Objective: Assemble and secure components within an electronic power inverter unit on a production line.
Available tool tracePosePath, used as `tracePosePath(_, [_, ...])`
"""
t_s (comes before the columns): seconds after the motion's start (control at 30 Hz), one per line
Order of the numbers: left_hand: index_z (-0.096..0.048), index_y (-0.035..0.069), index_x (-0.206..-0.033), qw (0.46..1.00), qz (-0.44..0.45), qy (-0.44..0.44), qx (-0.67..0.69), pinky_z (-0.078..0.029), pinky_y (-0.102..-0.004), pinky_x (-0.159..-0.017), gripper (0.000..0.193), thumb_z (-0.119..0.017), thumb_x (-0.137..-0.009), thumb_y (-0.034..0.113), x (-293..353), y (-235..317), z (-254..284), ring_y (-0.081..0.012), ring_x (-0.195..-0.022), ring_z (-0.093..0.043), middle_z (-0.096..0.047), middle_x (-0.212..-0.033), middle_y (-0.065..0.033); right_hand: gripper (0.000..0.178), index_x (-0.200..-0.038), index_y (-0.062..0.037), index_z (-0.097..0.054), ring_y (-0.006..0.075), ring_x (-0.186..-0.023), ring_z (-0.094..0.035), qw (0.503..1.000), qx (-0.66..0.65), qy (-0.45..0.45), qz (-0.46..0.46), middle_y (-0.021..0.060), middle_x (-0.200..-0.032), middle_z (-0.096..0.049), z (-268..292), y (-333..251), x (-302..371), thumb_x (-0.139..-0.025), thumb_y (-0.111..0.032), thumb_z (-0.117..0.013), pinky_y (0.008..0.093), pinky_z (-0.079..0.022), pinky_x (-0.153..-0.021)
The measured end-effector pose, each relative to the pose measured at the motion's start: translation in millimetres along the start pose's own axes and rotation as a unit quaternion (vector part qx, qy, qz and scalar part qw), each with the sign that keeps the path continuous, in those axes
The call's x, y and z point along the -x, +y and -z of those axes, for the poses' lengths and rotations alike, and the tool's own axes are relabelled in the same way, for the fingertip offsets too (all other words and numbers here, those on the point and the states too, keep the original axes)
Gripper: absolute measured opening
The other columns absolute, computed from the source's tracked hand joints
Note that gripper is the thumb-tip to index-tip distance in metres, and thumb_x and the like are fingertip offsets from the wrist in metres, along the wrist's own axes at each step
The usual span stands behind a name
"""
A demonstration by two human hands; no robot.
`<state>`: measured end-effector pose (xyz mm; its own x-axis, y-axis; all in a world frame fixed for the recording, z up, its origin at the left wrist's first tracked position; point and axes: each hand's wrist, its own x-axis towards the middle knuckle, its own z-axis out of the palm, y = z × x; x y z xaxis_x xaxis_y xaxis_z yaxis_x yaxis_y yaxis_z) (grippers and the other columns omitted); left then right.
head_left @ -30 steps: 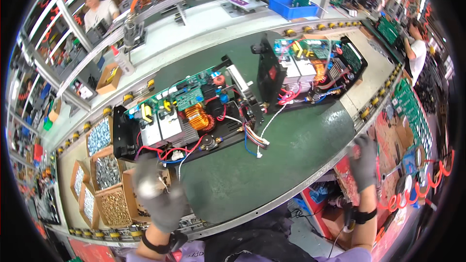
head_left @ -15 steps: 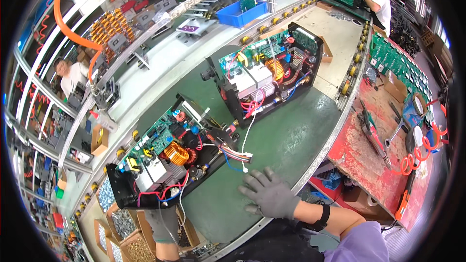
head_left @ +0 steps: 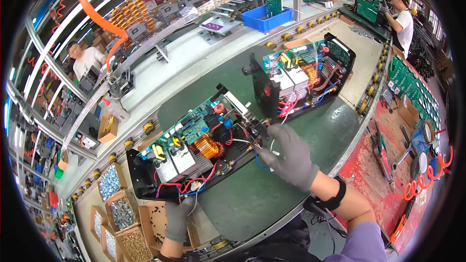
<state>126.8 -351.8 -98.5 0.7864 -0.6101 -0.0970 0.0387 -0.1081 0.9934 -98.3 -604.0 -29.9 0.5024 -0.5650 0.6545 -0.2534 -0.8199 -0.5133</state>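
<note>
- Right hand: gloved fingers pinching wires at near chassis, mid-tabletop.
- Left hand: fingers curled under chassis's front edge, by screw boxes.

Both hands wear grey knit gloves, the left hand and the right hand alike; a black wrist strap sits just behind the right glove's cuff; beyond the strap, farther up the forearm, a lilac sleeve begins.

Near black chassis: green circuit board, copper-orange coil, red wires; grey gloves; far blue bin.
</note>
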Motion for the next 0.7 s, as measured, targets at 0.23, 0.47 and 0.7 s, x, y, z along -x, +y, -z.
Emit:
tracePosePath(0.23, [-0.059, 0.0, -0.106, 0.997, 0.024, -0.064, 0.029, -0.051, -0.026, -0.056, 0.032, -0.059, -0.075, -0.008, -6, 25, 6, -0.0133, -0.068, -0.062, -0.063, -0.088, -0.006, 0.047, -0.122, -0.0076, -0.056, 0.031, -0.095, -0.061, 0.991, 0.08, -0.085, -0.065, 0.0116, -0.099, -0.063, -14, -8, -55, -0.077, -0.017, -0.066, 0.0431, -0.051, -0.082])
tracePosePath(0.47, [-0.063, 0.001, -0.11, 0.997, -0.048, -0.053, -0.02, -0.054, -0.0304, -0.079, 0.03, -0.068, -0.08, -0.003, 6, 17, 20, -0.0141, -0.089, -0.063, -0.066, -0.105, -0.0052, 0.049, -0.119, -0.0083, -0.057, 0.0304, -0.087, -0.062, 0.994, 0.08, -0.064, 0.021, 0.0101, -0.091, -0.065, 13, -23, -37, -0.073, -0.019, -0.07, 0.0423, -0.051, -0.076])
tracePosePath(0.7, [-0.06, 0.001, -0.116, 0.989, 0.047, -0.128, -0.05, -0.052, -0.0249, -0.062, 0.038, -0.06, -0.078, 0.002, 52, 68, -24, -0.0105, -0.073, -0.063, -0.065, -0.088, -0.002, 0.043, -0.112, -0.0034, -0.066, 0.0334, -0.077, -0.066, 0.998, 0.055, -0.005, -0.011, 0.0144, -0.082, -0.067, 91, -15, -13, -0.07, -0.008, -0.068, 0.0418, -0.053, -0.069])
